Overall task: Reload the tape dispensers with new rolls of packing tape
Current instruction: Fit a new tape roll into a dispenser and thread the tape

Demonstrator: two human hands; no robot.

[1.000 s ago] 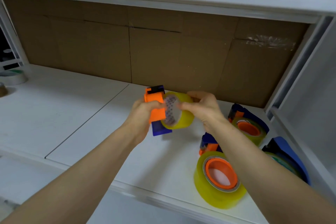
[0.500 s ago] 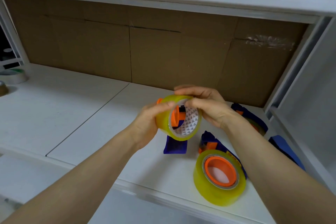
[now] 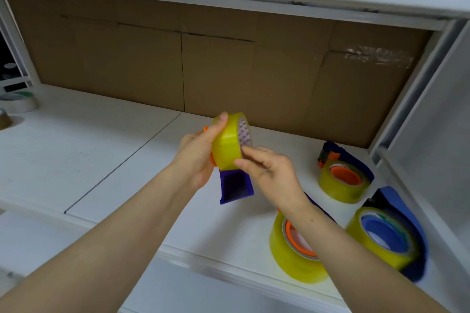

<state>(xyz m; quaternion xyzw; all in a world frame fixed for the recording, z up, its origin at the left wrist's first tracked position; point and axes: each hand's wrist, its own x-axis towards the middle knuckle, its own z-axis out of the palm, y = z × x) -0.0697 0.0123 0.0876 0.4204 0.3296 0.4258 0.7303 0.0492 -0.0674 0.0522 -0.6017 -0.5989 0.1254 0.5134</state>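
From the head camera, the yellow tape roll (image 3: 229, 142) has turned since half a second ago: its open core then faced the camera, and now its edge does, with the printed core lining showing on the right. That suggests the roll is being seated on the dispenser's hub and worked round. The left hand (image 3: 197, 157) is clasped around the roll and the orange-and-blue dispenser (image 3: 235, 185) behind it. The right hand (image 3: 269, 173) pinches at the roll's lower rim, perhaps feeling for the tape's free end; motion blur leaves that unsure. All this is held above the white shelf (image 3: 101, 150). Three loaded dispensers (image 3: 343, 178) lie to the right, one under the right forearm, well clear.
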